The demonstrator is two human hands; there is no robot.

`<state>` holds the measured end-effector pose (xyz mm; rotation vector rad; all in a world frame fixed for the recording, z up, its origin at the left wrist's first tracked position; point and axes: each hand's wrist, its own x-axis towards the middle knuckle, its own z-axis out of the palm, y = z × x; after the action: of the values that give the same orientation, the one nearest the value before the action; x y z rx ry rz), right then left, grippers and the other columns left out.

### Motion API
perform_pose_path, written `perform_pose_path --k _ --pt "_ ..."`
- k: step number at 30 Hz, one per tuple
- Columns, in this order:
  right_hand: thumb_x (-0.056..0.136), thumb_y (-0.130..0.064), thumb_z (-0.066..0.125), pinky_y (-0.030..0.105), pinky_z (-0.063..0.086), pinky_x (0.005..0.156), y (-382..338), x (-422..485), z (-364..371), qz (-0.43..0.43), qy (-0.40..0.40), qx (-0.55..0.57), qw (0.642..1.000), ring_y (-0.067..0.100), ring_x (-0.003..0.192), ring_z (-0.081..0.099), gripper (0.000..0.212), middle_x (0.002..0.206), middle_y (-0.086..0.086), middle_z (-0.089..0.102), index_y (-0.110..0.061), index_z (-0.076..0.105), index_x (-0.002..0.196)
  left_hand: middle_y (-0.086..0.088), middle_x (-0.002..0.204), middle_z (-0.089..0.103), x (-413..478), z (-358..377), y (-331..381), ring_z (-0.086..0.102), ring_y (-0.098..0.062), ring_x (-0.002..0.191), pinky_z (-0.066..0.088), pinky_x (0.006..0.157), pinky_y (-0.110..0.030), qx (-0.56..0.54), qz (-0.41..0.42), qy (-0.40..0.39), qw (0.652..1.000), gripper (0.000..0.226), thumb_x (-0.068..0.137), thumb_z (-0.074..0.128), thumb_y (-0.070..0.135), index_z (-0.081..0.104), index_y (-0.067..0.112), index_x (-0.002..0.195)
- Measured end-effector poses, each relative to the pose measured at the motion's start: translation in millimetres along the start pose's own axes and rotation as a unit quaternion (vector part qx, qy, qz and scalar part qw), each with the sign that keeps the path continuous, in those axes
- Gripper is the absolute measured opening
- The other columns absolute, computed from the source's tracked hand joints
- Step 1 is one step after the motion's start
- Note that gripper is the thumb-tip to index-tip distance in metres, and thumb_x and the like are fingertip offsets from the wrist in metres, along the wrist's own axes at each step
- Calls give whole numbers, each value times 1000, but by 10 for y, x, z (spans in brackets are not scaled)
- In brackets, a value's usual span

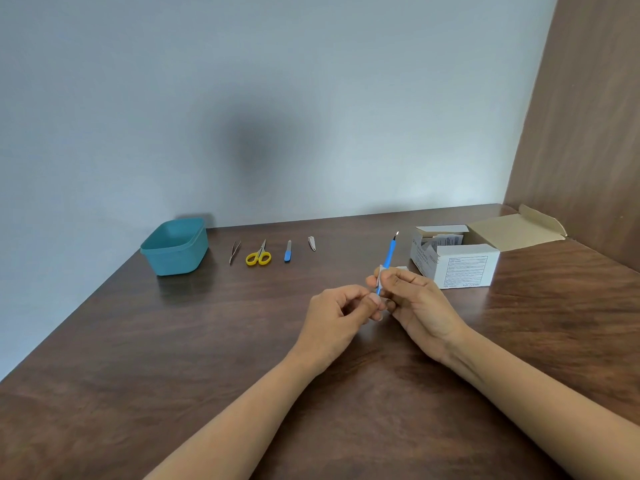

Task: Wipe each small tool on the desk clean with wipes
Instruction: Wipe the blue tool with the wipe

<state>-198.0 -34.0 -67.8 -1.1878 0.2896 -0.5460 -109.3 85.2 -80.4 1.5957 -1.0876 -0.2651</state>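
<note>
Farther back on the dark wooden tabletop [145,341], a row of small tools lies near the pale wall [277,98]. From left to right they are tweezers [234,251], yellow scissors [258,256], a blue file [288,251] and a small metal tool [312,243], each apart from the next. A teal tub [175,245] stands at the left end of the row. At the right an open box of wipes [453,258] sits beside a wooden panel [581,133], its flap folded back. Nothing lies between the hands and the row.

Both forearms reach in from the bottom edge and meet above the middle of the tabletop. The left hand [337,313] is curled, thumb and fingers [372,301] pinching the lower end of a blue-handled tool [390,252]. The tool is held off the tabletop, slanting up and away, with its metal tip toward the box. The right hand [415,299] has its fingers [398,273] curled round a white wipe [380,277], pressed against the tool's handle just above the left hand's grip.
</note>
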Motion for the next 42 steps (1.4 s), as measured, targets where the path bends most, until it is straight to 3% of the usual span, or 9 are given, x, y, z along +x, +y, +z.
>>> perform_pose_path --k 6,13,16,25,29,33,39,42 --pt "88 -14 59 24 35 65 -31 -1 6 2 38 28 999 6 66 55 12 86 1 73 -11 69 91 5 70 72 -3 -6 20 61 -8 66 52 74 -38 6 -12 -2 1000 15 90 65 26 74 21 81" --pt "87 -15 62 22 35 64 -66 0 15 -2 72 24 997 7 76 56 9 85 0 75 -15 70 88 6 70 73 -1 -10 28 59 -3 64 49 69 -28 10 -17 -7 1000 15 89 66 27 75 18 81" --pt "87 -14 63 22 34 63 -106 10 -13 -10 96 28 995 7 75 53 9 87 0 75 -16 71 85 6 68 72 -5 -6 20 57 2 61 46 66 -20 15 -12 -12 1000 13 87 69 27 75 17 81" --pt "82 -17 69 21 32 62 -118 -12 -3 -21 124 2 992 5 69 46 12 81 -1 74 -16 73 71 5 66 71 -9 -6 22 56 2 57 44 62 -15 18 -7 -8 1000 12 86 71 24 75 17 77" --pt "84 -22 67 24 32 66 -135 -41 11 -25 105 -24 994 5 73 49 22 85 -1 75 -20 76 64 5 64 71 -9 -4 25 54 2 56 42 61 -14 18 -11 -6 1000 13 85 72 24 75 16 75" --pt "91 -17 57 24 33 69 -148 -42 -2 -21 85 -11 996 2 74 58 20 88 -1 76 -18 74 80 9 64 71 -10 -5 29 54 1 56 43 61 -17 27 -9 -12 1000 14 86 70 26 75 18 76" --pt "90 -12 56 17 32 60 -211 19 -49 -24 97 72 992 2 62 50 16 88 -1 75 -16 70 86 9 64 71 -20 -5 45 53 1 55 39 58 -14 30 -10 -24 999 15 87 69 27 75 18 77" --pt "79 -20 62 17 35 62 -196 5 -57 0 57 60 997 2 63 52 14 93 1 75 -16 73 87 8 67 73 -18 -3 30 63 -9 63 49 67 -28 14 -17 -21 1000 14 88 67 27 75 22 79"
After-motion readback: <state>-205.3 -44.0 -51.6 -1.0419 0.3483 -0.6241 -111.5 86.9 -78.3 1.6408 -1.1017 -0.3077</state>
